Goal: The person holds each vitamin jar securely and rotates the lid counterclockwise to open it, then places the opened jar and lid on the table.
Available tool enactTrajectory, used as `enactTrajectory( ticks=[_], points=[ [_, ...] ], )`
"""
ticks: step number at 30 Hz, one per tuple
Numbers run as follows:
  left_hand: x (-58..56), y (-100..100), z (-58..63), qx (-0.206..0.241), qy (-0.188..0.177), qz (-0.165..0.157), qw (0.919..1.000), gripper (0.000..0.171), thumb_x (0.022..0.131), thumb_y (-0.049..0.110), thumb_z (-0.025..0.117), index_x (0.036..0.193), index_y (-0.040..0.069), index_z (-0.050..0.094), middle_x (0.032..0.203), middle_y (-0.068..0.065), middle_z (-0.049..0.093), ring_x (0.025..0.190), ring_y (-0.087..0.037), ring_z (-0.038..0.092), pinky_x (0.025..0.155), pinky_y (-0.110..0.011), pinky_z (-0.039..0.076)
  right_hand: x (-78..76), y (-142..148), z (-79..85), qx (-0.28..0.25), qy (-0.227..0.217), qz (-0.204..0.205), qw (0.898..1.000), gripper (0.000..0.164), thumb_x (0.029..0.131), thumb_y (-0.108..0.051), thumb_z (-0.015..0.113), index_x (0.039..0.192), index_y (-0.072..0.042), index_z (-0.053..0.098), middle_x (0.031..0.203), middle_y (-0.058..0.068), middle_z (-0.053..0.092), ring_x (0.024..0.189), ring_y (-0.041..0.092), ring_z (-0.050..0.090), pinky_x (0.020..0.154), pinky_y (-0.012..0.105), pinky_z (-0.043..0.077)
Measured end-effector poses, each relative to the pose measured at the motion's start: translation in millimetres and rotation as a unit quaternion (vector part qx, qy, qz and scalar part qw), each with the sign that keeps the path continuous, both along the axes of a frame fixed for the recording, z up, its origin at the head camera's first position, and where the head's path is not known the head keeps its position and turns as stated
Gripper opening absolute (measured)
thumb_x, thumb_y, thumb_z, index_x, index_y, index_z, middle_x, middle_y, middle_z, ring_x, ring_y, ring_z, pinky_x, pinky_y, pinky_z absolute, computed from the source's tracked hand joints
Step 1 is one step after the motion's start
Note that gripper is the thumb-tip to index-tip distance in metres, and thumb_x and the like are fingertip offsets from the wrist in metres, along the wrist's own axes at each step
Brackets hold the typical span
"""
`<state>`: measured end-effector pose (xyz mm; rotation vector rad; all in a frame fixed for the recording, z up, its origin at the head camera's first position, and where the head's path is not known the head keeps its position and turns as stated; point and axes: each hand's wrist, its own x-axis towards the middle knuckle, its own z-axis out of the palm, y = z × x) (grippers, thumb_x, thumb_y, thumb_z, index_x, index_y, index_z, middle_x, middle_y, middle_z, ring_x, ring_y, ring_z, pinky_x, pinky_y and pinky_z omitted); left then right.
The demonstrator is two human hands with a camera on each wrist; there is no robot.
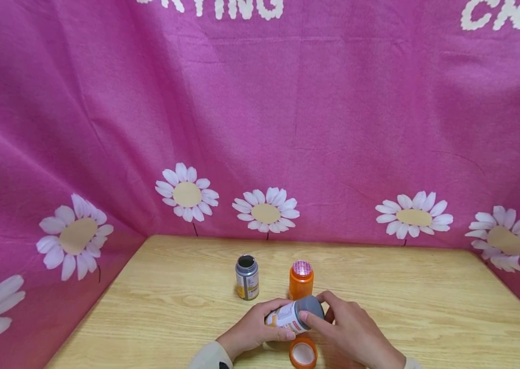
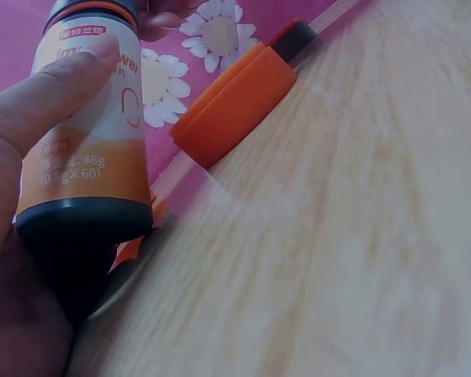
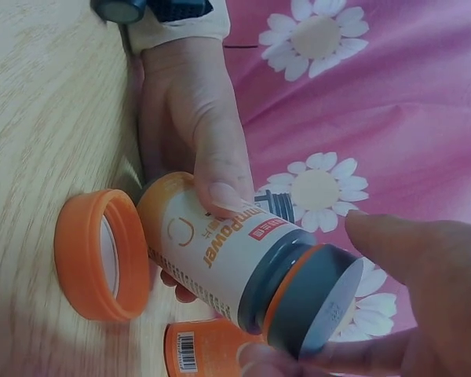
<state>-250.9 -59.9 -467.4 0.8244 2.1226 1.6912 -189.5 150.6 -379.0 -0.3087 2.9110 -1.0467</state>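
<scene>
My left hand (image 1: 255, 328) grips a grey supplement bottle (image 1: 283, 319) with a white and orange label, thumb across the label. The bottle is tilted, its capped end pointing up and to the right. Thumb and fingers of my right hand (image 1: 356, 328) are around its grey screw cap (image 1: 312, 307); an orange band shows below this cap in the right wrist view. Just under the bottle, an orange cap (image 3: 71, 251) lies on the table with its white liner showing. Behind it stands an orange bottle (image 1: 301, 287), uncapped, its mouth covered by a shiny patterned seal.
A second grey bottle (image 1: 247, 282) stands upright without a cap at the back left, its mouth dark. All of this is on a wood-grain table (image 1: 425, 292). Pink cloth (image 1: 333, 128) with white daisies hangs along the table's back and sides.
</scene>
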Motion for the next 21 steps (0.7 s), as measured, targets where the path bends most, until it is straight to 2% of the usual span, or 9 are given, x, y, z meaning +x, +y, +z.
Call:
enactTrajectory(
  ticks=[6,14,18,21],
  points=[
    [-2.3,0.4,-2.0,-0.008,-0.003,0.002,1.0000,0.052,0.072,0.029,0.075,0.120,0.031,0.055,0.107,0.005,0.058,0.091,-0.015,0.052,0.078,-0.026,0.041,-0.2,0.3,1.2,-0.015,0.010,0.026,1.000,0.048,0.078,-0.060,0.055,0.108,-0.022,0.053,0.069,-0.008,0.054,0.060,0.011,0.049,0.050,0.024,0.038],
    [-2.4,-0.2,0.0,-0.005,-0.017,0.000,0.9998,0.051,0.073,0.029,0.075,0.120,0.031,0.055,0.108,0.005,0.058,0.092,-0.015,0.052,0.079,-0.026,0.041,-0.9,0.4,-0.2,-0.019,0.059,0.049,0.997,0.047,0.078,-0.057,0.058,0.112,-0.025,0.054,0.084,-0.014,0.056,0.073,0.009,0.052,0.060,0.024,0.043],
    [-1.6,0.1,0.7,-0.004,-0.015,-0.001,0.9999,0.051,0.073,0.028,0.075,0.120,0.030,0.055,0.107,0.004,0.058,0.091,-0.015,0.052,0.078,-0.026,0.041,0.3,1.5,-0.4,-0.028,0.082,0.069,0.994,0.042,0.079,-0.053,0.059,0.111,-0.026,0.054,0.092,-0.012,0.056,0.077,0.009,0.052,0.063,0.026,0.046],
    [-0.9,0.0,0.5,-0.002,-0.014,-0.001,0.9999,0.051,0.073,0.028,0.075,0.120,0.029,0.055,0.107,0.004,0.058,0.091,-0.015,0.052,0.077,-0.026,0.041,1.1,1.6,-0.6,-0.027,0.087,0.075,0.993,0.040,0.080,-0.050,0.060,0.112,-0.026,0.054,0.091,-0.010,0.055,0.075,0.009,0.051,0.061,0.024,0.045]
  ],
)
